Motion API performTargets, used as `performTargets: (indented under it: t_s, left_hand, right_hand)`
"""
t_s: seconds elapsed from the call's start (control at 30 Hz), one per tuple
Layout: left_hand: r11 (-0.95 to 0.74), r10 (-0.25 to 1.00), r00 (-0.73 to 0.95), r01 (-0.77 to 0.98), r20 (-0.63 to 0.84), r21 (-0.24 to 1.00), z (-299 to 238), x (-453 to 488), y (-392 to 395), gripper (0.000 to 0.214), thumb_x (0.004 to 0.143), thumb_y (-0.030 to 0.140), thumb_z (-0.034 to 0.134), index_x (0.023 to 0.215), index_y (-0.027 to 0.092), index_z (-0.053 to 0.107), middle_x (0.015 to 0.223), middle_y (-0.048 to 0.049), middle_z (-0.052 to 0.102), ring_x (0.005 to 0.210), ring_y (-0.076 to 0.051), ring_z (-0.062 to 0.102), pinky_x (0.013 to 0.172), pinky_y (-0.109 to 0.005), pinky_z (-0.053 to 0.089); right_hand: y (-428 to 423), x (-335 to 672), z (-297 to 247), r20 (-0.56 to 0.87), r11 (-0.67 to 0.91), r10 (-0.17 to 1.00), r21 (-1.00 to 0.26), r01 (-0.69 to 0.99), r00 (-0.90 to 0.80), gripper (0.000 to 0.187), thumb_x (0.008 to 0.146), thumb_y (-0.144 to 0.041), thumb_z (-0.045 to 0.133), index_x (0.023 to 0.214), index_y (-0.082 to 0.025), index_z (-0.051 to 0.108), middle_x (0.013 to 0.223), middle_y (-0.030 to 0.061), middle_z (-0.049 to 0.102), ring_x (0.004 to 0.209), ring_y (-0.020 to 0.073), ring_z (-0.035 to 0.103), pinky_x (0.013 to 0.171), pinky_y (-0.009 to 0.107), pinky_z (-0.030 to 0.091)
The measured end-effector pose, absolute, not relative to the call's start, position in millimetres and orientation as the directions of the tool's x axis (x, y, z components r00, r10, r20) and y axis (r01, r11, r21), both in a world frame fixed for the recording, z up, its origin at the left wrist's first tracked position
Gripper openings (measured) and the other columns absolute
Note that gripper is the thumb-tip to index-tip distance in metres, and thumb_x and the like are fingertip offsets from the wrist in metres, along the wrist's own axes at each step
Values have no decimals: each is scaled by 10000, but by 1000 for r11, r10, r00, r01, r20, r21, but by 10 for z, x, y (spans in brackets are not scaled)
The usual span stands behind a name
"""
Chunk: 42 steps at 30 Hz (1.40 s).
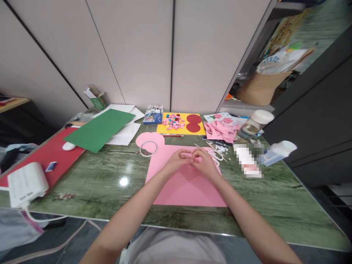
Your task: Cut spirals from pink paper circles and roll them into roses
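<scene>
**both hands pinched together over the pink sheet**

your left hand (178, 160) and right hand (204, 162) meet at the fingertips, fingers curled in tight, nearly closed. tips touch each other just above the top part of the pink sheet (187, 185). can't tell if anything small sits between the fingertips, too tiny to resolve. heels of both hands rest on or just over the sheet.

the pink sheet lies flat on the green marble table (96, 179), centred in front of you. its top-left corner runs up against a pink rounded cutout (150, 138), with a tape roll (148, 149) lying on the cutout's lower edge. white-handled scissors (217, 155) sit just beside your right hand, partly on the sheet's right edge.

further out: yellow sheet (165, 128) carrying small coloured pieces and two red discs (193, 123), marker box (153, 115) left of it, pink scraps (220, 131) to the right. two white-capped bottles (255, 125) near the right edge. green sheet (100, 129) and red mat (46, 156) far left.
</scene>
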<state>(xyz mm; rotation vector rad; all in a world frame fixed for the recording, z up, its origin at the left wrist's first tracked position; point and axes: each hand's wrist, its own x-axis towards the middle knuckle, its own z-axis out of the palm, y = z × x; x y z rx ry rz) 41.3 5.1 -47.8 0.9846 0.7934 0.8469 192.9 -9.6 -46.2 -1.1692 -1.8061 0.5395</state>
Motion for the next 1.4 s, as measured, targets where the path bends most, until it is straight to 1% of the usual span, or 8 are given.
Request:
performTargets:
  t_s: [0.1, 0.23, 0.33, 0.63, 0.83, 1.07, 1.27, 1.4]
  left_hand:
    - [296, 888, 423, -222, -182, 929, -499, 375, 91, 442, 610, 202, 702, 1004, 140, 511, 669, -33, 660, 613, -132, 616, 668, -287, 451]
    - [304, 877, 442, -205, -189, 930, -473, 317, 128, 449, 615, 204, 697, 1018, 137, 510, 620, -25, 645, 591, -140, 614, 663, -300, 450]
    - [310, 868, 458, -204, -190, 929, -445, 297, 129, 451, 610, 210, 702, 1016, 139, 519, 681, -45, 659, 595, -140, 616, 653, -300, 450]
    - [313, 877, 448, -263, -172, 913, -506, 384, 74, 436, 604, 235, 712, 992, 144, 535, 777, -54, 670, 665, -132, 618, 702, -294, 447]
    - [325, 875, 451, -276, -176, 905, -485, 426, 40, 458, 573, 257, 736, 965, 133, 533, 809, -77, 678, 710, -155, 628, 698, -304, 454]
    - [303, 896, 404, -257, -183, 918, -527, 378, 89, 496, 592, 272, 729, 1020, 146, 512, 728, -46, 669, 645, -132, 619, 668, -277, 439]
    - [304, 898, 393, -233, -196, 924, -526, 352, 112, 507, 584, 234, 733, 1032, 149, 513, 779, -68, 669, 671, -145, 625, 676, -292, 447]
    - [298, 906, 375, -232, -198, 926, -511, 374, 83, 498, 589, 239, 728, 1031, 155, 515, 759, -54, 661, 658, -136, 616, 652, -278, 448]
  right_hand:
    - [-119, 1945, -414, 439, 467, 879, -717, 518, -185, 25, 716, -226, 615, 736, -210, 613, 823, 28, 558, 811, 177, 536, 752, 354, 445]
    - [-124, 1971, -403, 439, 499, 864, -689, 525, -246, 133, 773, -219, 570, 875, -244, 652, 903, 41, 565, 878, 179, 540, 806, 363, 442]
    - [-110, 1970, -437, 444, 530, 848, -681, 505, -290, 168, 799, -210, 538, 920, -246, 648, 931, 43, 565, 913, 178, 533, 824, 365, 437]
    - [-115, 1935, -437, 471, 495, 863, -709, 502, -185, 11, 745, -217, 594, 741, -208, 599, 809, 29, 559, 816, 182, 532, 737, 351, 442]
    - [-106, 1921, -454, 457, 469, 875, -719, 514, -159, 87, 704, -199, 602, 666, -200, 523, 744, 11, 545, 741, 168, 514, 681, 315, 424]
    - [-134, 1941, -394, 439, 465, 880, -715, 522, -183, 13, 733, -212, 586, 732, -204, 577, 799, 28, 565, 767, 174, 532, 693, 322, 437]
    - [-130, 1937, -419, 433, 512, 859, -693, 508, -274, 151, 800, -228, 526, 896, -243, 641, 904, 45, 578, 878, 190, 545, 776, 360, 447]
    - [-116, 1935, -454, 452, 516, 855, -686, 512, -256, 148, 798, -227, 527, 876, -247, 651, 903, 46, 577, 876, 194, 544, 775, 369, 450]
